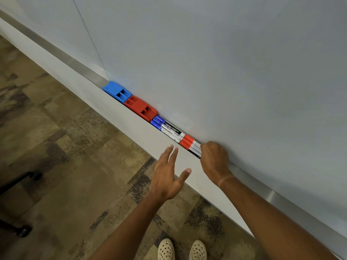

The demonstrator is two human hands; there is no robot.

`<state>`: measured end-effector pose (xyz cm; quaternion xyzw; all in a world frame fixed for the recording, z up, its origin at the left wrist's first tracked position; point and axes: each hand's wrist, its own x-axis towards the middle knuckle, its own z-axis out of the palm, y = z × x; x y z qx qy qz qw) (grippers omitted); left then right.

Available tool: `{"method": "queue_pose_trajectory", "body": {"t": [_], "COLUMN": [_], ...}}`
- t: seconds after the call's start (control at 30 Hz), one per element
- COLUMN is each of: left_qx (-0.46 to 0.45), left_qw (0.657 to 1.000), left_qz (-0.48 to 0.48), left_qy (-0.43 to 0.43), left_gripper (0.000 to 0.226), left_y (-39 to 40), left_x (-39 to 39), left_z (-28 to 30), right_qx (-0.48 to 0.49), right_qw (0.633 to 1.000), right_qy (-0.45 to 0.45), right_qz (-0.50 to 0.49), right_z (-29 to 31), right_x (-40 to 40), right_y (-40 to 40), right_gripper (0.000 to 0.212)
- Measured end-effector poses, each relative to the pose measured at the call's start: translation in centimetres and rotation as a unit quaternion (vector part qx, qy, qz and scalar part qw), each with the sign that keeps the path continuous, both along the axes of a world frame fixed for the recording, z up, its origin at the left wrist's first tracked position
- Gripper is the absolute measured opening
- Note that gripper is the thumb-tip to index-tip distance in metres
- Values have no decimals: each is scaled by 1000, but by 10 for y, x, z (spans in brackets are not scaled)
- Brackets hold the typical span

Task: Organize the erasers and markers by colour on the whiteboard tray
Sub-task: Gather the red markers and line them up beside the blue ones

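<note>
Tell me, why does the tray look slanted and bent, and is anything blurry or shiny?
Head view: the wide-angle lens and tilted head make the tray run diagonally and bow slightly; lighting is soft and even, with a faint sheen on the whiteboard and the tray's bare metal ends; erasers and markers are fairly sharp, though most label print is too small to read; the floor corners look softer.
</note>
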<state>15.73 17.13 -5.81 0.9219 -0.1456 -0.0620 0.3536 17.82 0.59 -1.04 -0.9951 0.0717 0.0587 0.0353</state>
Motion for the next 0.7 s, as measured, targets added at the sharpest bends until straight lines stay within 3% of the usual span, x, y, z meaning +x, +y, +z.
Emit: {"method": "queue_pose_trajectory", "body": {"t": [0.27,0.43,0.7], "left_qx": [12,43,42], "left_qw": [999,992,976], "left_qz": [-27,-74,-153], "left_qy": [-28,-90,-151], "left_gripper": [89,88,82], "left_y": [3,4,-11], "left_x": [5,15,12], "left_z": [7,14,33], "right_qx": [-8,48,42], "right_qw": [1000,996,981], "right_qy": [-13,-71,-180], "right_qz": [-7,-33,-65], "right_z": [-3,-3,-2], "right_x": [-4,-15,-66], "right_y": [3,4,-7], "right_gripper": [19,18,52]}}
